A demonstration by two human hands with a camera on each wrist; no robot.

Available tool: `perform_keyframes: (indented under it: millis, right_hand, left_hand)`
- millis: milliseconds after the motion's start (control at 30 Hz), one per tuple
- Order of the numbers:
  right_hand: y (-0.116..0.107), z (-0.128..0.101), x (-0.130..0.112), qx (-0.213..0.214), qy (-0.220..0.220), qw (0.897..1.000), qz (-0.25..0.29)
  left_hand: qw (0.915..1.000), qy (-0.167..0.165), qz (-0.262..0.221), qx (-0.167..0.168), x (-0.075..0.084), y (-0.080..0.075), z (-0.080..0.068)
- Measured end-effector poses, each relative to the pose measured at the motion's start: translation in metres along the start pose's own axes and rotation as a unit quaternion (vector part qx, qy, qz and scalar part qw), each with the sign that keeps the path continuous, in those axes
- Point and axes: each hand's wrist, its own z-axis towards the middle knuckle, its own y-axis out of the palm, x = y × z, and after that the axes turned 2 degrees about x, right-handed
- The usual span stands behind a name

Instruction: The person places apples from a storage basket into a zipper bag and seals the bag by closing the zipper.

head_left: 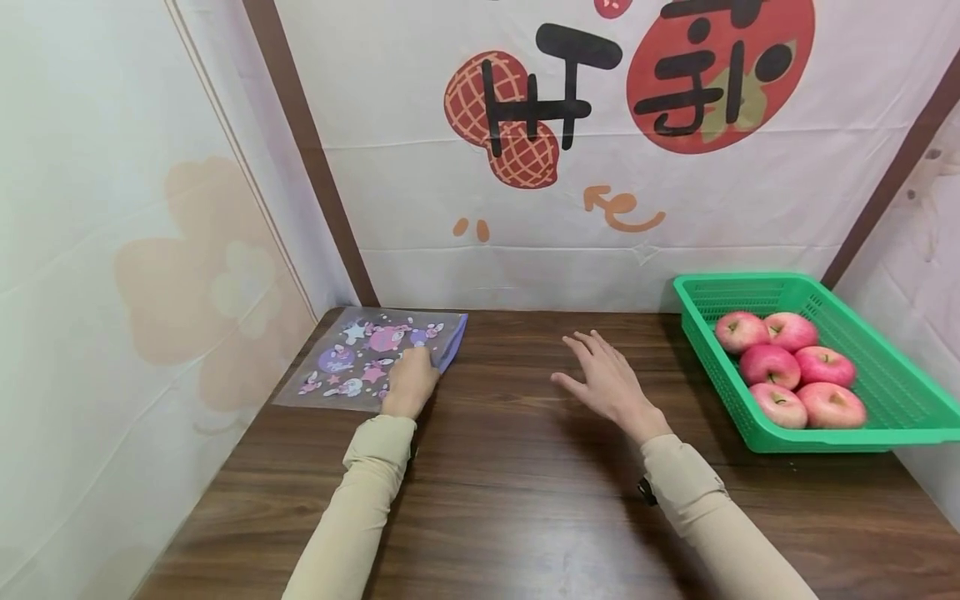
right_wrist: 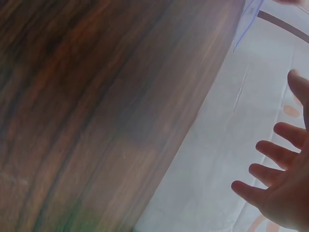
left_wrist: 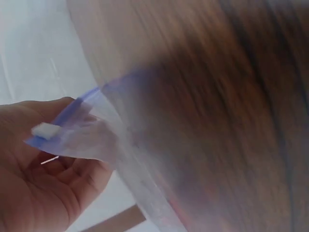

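A clear zip bag (head_left: 360, 354) printed with pink and purple cartoon figures lies at the far left of the table. My left hand (head_left: 411, 382) grips its purple-edged right side near the corner. In the left wrist view, the left hand (left_wrist: 48, 169) has its fingers curled at the purple zip strip (left_wrist: 67, 113), by a small white slider (left_wrist: 46, 130). Over the middle of the table, my right hand (head_left: 611, 387) hovers with fingers spread and holds nothing. The right wrist view also shows this right hand (right_wrist: 282, 179) with its fingers apart.
At the right stands a green plastic basket (head_left: 900, 358) with several red apples (head_left: 770, 367) gathered toward its left side. The dark wooden table (head_left: 517, 517) meets a printed white cloth wall (head_left: 420, 275) at the back, with cloth walls at both sides.
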Motion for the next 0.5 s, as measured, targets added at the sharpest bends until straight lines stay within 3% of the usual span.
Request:
perform_keyframes:
  millis: [233,500]
  right_hand:
    - [0.002,-0.001,-0.005,0.064,-0.023,0.998,0.014]
    - [-0.002,-0.001,-0.014,0.076,-0.013,0.996,0.053]
  left_hand:
    - [0.9978,0.047,-0.011,0.046,0.023,-0.006,-0.002]
    - [0.9910,0.103,-0.022,0.082,0.064,-0.026,-0.010]
